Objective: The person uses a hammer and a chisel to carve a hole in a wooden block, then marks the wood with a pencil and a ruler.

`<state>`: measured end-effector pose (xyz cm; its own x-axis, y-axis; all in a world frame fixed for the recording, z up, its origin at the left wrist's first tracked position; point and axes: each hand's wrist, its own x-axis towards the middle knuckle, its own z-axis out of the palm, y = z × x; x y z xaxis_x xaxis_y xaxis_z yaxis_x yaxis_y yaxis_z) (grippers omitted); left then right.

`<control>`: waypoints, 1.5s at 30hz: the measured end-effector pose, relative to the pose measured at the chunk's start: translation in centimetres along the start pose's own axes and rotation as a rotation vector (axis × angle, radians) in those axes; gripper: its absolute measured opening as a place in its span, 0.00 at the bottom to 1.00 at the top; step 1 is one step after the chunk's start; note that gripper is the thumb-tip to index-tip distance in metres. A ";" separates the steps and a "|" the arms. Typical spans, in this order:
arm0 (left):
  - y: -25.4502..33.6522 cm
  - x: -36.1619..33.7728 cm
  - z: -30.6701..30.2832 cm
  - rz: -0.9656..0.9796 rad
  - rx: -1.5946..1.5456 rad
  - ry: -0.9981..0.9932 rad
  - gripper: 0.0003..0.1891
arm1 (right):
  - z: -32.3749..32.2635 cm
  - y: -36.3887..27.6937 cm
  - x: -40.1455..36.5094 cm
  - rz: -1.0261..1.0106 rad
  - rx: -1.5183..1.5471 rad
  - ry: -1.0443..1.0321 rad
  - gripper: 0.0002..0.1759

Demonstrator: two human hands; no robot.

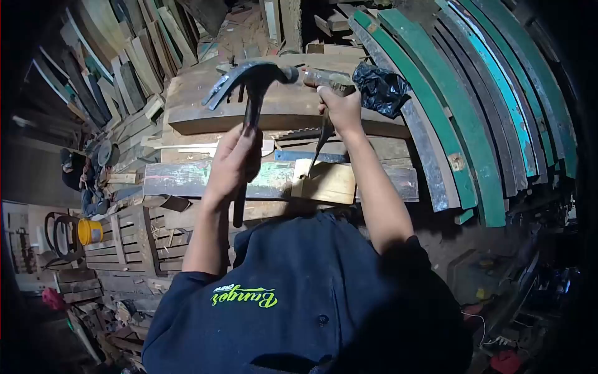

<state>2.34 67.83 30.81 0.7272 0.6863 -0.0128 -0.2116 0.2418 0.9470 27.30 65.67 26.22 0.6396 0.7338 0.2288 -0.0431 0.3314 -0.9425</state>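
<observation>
My left hand (pixel 232 157) is wrapped round the handle of a claw hammer (pixel 254 93), holding it raised with the head up. In my right hand (pixel 344 112) is a chisel (pixel 323 142), its handle end showing above my fist. The chisel's blade slants down to a pale wood block (pixel 330 182), with the tip at a small dark notch near the block's left end. That block rests on a long board with worn paint (pixel 218 179). Just behind it lie a blue flat bar (pixel 305 155) and a saw blade (pixel 302 134), partly hidden by the chisel.
A thick timber (pixel 205 119) lies across the bench behind my hands. At its right sits a black plastic bag (pixel 379 90). Long green boards (pixel 430 87) lean at the right. Another person (pixel 78 171) is at far left, above a yellow bucket (pixel 90 231).
</observation>
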 end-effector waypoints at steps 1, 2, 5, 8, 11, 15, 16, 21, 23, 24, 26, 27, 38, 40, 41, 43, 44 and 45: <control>-0.2 0.4 0.5 -0.040 0.027 0.045 0.14 | -0.1 0.3 0.4 0.015 0.038 0.025 0.04; -0.5 0.9 0.8 -0.080 0.020 0.036 0.14 | -0.3 0.5 0.5 0.010 0.041 0.024 0.04; -1.1 2.7 1.2 -0.129 0.021 -0.025 0.14 | -0.8 2.4 1.5 -0.180 -0.139 0.055 0.04; 0.4 4.9 1.5 -0.128 -0.058 -0.081 0.13 | -0.6 1.6 1.0 -0.046 -0.061 -0.049 0.05; 2.0 7.9 1.6 -0.004 0.024 -0.128 0.15 | -0.2 1.8 0.9 0.019 -0.083 -0.078 0.06; 3.2 11.4 1.6 -0.186 0.278 -0.061 0.18 | 0.0 1.3 0.9 0.101 -0.058 -0.128 0.07; 3.2 11.8 1.5 -0.171 0.314 -0.068 0.18 | 0.1 1.5 0.7 0.102 -0.068 -0.124 0.07; 4.3 12.2 3.4 0.026 0.246 0.059 0.19 | 0.0 2.0 1.2 0.033 -0.130 -0.113 0.07; 3.8 12.6 3.1 0.049 0.189 0.060 0.19 | -0.5 2.4 1.5 0.093 -0.124 -0.146 0.07; 3.1 12.6 2.9 0.031 0.286 0.102 0.19 | -0.3 2.4 1.5 0.093 -0.098 -0.133 0.06; 2.1 12.6 1.6 -0.058 0.560 0.071 0.20 | -0.1 1.9 1.3 0.106 -0.076 -0.116 0.08; 2.1 12.4 1.1 -0.133 0.663 0.022 0.22 | -0.1 1.9 1.0 0.147 -0.056 -0.132 0.09; 0.6 12.0 0.3 -0.180 0.546 0.003 0.21 | 0.3 1.9 0.8 0.041 -0.193 -0.158 0.05; 1.0 11.6 1.0 -0.155 0.462 0.058 0.21 | 0.4 1.8 0.8 0.051 -0.187 -0.174 0.05; 1.4 11.7 1.3 -0.128 0.384 0.099 0.21 | 0.3 1.9 0.9 0.055 -0.180 -0.174 0.04; 2.4 11.6 1.8 -0.030 0.276 0.135 0.20 | 0.2 2.3 1.0 0.044 -0.135 -0.155 0.05; 2.2 12.0 1.6 0.031 0.278 0.123 0.20 | 0.2 2.2 1.2 0.094 -0.160 -0.165 0.05; 1.8 12.2 1.3 0.093 0.280 0.117 0.20 | 0.2 2.2 1.2 0.145 -0.184 -0.179 0.05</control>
<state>11.70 75.74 32.79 0.6296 0.7748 0.0570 -0.0743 -0.0130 0.9972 27.82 67.39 24.49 0.4910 0.8639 0.1125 0.0264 0.1143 -0.9931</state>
